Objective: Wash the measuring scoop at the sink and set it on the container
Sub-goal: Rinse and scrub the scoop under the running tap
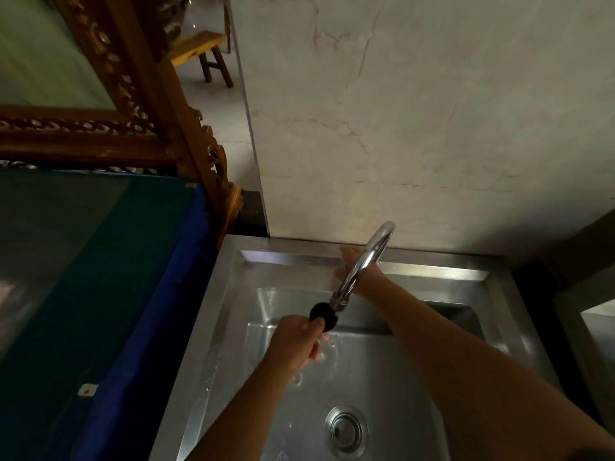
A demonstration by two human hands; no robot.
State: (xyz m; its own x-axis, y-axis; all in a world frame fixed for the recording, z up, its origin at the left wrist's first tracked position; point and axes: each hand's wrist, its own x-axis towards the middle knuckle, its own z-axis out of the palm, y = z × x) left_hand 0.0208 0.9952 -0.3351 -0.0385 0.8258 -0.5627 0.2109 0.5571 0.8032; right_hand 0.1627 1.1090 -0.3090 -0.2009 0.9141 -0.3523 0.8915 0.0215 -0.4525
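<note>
Head view, from the left: a dark green top edged in blue cloth (pixel 186 261), then the brushed steel sink (pixel 213 327). The left hand (pixel 296 341) is closed around the black scoop (pixel 322 315), held under the spout of the curved chrome tap (pixel 362 264). Likely light, stiff plastic, slippery when wet; best gripped by the handle. The right hand (pixel 349 264) reaches behind the tap; I cannot tell its grip.
</note>
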